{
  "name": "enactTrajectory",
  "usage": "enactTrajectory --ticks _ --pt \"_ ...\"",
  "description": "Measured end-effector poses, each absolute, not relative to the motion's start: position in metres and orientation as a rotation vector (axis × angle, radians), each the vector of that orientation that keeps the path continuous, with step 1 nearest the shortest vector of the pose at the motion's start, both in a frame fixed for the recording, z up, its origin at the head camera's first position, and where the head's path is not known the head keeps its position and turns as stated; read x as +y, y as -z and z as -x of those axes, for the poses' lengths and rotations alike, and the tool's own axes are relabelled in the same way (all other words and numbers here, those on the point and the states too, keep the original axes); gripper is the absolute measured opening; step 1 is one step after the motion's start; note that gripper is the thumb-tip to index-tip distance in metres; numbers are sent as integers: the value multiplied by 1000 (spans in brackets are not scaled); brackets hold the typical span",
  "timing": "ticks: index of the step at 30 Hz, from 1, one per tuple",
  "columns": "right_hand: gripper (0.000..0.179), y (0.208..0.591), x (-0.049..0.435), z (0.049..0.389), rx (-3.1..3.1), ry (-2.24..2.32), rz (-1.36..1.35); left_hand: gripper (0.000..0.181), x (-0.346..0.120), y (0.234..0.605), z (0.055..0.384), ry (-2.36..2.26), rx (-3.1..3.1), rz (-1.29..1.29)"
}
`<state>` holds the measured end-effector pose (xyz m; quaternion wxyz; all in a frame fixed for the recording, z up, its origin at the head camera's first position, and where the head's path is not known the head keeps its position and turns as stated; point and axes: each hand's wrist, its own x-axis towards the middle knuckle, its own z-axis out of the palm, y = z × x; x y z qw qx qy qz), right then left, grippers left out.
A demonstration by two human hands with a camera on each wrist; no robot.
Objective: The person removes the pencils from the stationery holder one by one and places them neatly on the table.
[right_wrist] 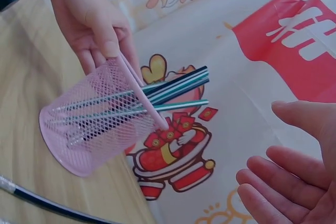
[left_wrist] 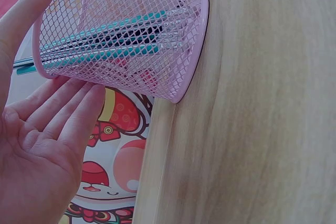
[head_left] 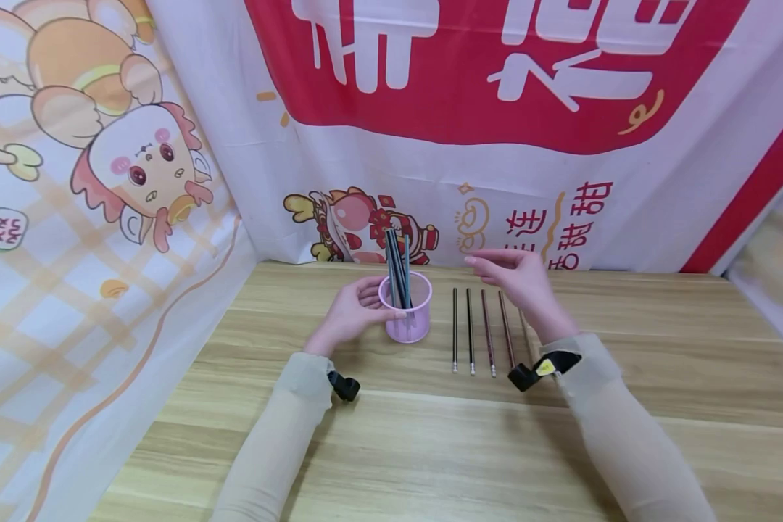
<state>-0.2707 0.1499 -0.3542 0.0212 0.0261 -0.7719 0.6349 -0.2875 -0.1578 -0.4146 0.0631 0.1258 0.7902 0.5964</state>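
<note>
The left hand [head_left: 354,310] grasps a pale-pink, round mesh cup [head_left: 412,328], its thumb at the smooth rim and fingers curled against the open lattice. The cup stands upright on a wood-grained, streaky tan tabletop [head_left: 398,449], holding thin, straight black and teal pencils [head_left: 394,254]. The right hand [head_left: 522,281] is released, fingers loosely extended, above a row of slender, dark, silvery-ended pencils [head_left: 488,330] lying near the cup.

Left grip [head_left: 355,312] half-curls; right grip [head_left: 520,280] hovers, fingers [right_wrist: 286,180] seemingly loosely bent.
</note>
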Motion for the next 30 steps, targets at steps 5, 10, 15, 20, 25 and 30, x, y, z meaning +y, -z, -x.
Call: enactTrajectory --ticks 5,10,15,20,25,30 --pt "52 362 135 283 -2379 -2002 -104 81 -157 416 287 -1810 2411 -383" --pt "48 373 120 295 -2391 -2010 -119 81 -156 416 287 -1813 2416 -393" --pt "45 383 101 302 -2466 -1913 -199 81 -156 418 288 -1815 2416 -400" --pt "43 387 84 305 -2519 -1862 -213 81 -156 418 290 -1796 2419 -427" --pt "42 390 70 311 -2502 -1873 -206 80 -156 418 291 -1801 2415 -429" --pt "36 395 64 314 -2479 -1872 -174 80 -157 419 291 -1808 2405 -427"
